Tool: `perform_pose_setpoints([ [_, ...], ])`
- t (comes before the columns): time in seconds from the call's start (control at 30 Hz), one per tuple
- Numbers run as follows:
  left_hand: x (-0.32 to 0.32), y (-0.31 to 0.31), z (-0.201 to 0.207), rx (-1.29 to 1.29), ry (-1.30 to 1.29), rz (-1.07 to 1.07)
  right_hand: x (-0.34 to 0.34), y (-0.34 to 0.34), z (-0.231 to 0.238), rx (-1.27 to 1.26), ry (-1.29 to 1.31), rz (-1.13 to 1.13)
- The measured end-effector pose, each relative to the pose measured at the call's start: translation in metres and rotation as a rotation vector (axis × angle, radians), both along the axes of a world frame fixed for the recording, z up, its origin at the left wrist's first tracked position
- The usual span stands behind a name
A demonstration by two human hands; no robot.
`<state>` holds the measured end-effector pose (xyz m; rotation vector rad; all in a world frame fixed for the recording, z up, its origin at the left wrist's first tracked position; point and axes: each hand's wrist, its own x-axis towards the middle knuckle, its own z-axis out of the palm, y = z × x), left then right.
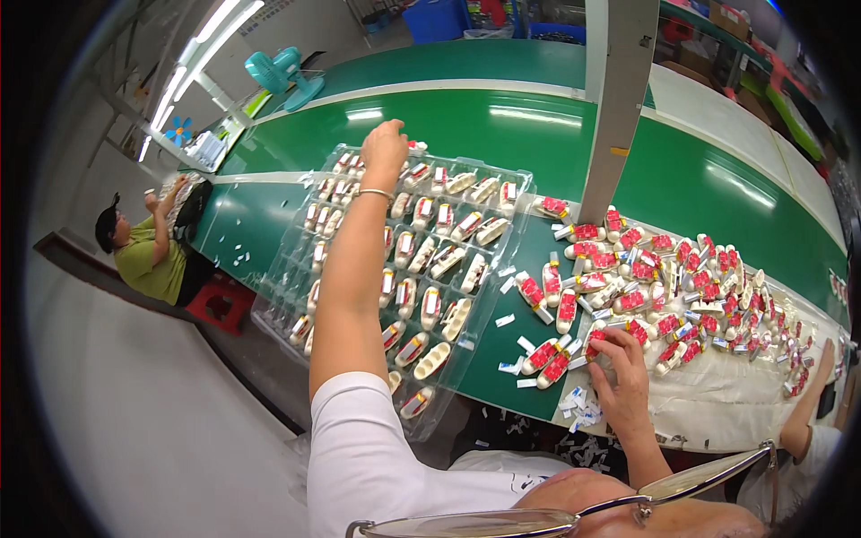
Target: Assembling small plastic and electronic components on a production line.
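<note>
My left hand reaches over a clear plastic tray to its far edge. Its fingers are curled, and what they hold, if anything, is hidden. Many tray compartments hold small cream oval pieces, several with red and white labels. On the right, my right hand bends its fingers round a small red-labelled oval piece at the near edge of a large pile. The pile's similar pieces have red labels, and some show pale strips.
Paper strips are scattered by the pile. A post rises from the green table. A teal fan stands at the back. A person in a green shirt sits at left; another person's arm reaches in at right.
</note>
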<state>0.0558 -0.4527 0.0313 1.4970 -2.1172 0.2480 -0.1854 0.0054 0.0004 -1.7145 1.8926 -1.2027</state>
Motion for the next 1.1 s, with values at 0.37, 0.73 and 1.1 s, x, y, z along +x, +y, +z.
perform_pose_setpoints([
  [0.37, -0.001, -0.108, -0.044, 0.481, -0.248, -0.038, -0.009, -0.036, -0.001, 0.079, 0.028, 0.041],
  [0.73, -0.022, -0.06, -0.029, 0.179, 0.203, -0.078, -0.013, -0.035, -0.001, 0.034, 0.044, 0.05],
  [1.1, -0.089, 0.226, 0.012, 0.892, 0.765, -0.691, -0.019, -0.016, -0.008, -0.217, -0.047, 0.003],
])
